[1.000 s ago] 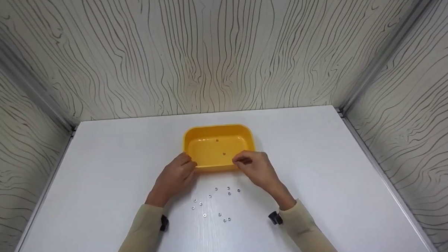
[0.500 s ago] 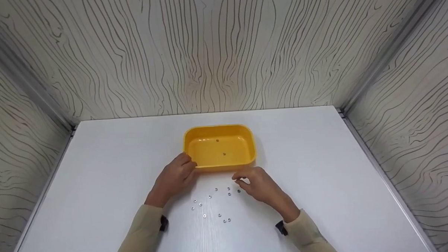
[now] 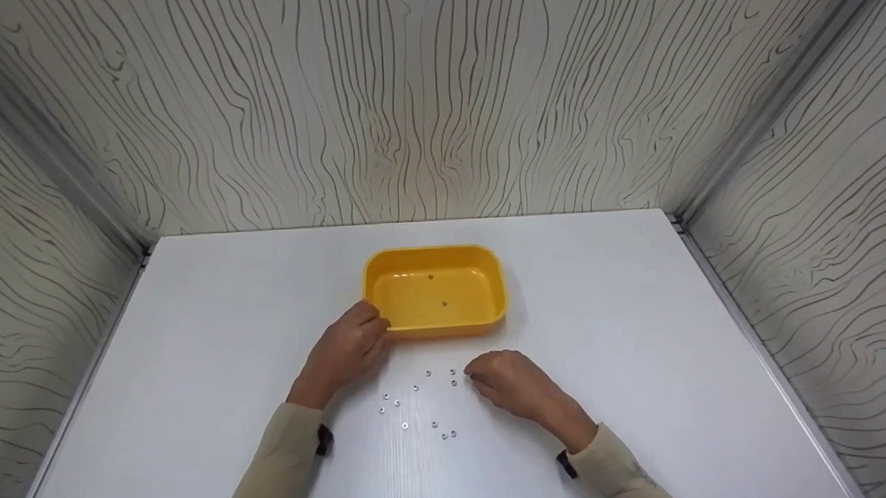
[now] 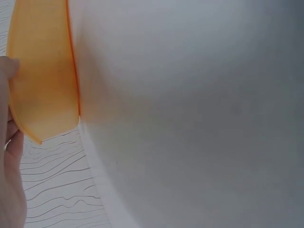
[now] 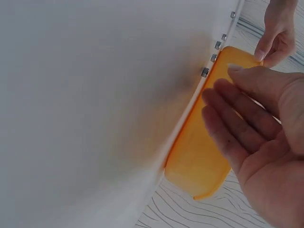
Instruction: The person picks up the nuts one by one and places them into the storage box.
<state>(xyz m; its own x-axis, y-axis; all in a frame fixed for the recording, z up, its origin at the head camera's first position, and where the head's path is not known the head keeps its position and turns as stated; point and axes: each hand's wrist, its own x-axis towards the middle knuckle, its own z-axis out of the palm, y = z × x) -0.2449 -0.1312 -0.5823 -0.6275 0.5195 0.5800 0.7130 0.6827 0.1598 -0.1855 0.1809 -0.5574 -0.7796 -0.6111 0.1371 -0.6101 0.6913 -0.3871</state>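
Observation:
My left hand (image 3: pixel 343 352) grips the near left corner of a yellow plastic bin (image 3: pixel 446 331), thumb and fingers over its rim; the left wrist view shows the thumb pressed on the bin's outer wall (image 4: pixel 45 71). Just in front of the bin, my right hand (image 3: pixel 518 385) is low over the table, fingertips right at the scattered metal nuts. In the right wrist view its fingers (image 5: pixel 237 123) are loosely bent with nothing visible between them, and a nut (image 5: pixel 205 72) stands near the fingertips. Two small nuts lie inside the bin, one nut (image 3: pixel 431 277) towards the back.
Several more nuts are spread over the white table (image 3: pixel 598 273) between the hands, including a nut (image 3: pixel 405 426) nearer the front. A wood-patterned panel (image 3: pixel 409 132) rises behind the table, with similar panels left and right.
My right hand has drawn back from the bin's near right rim and come down towards the nuts on the table. The left hand and the bin have stayed in place.

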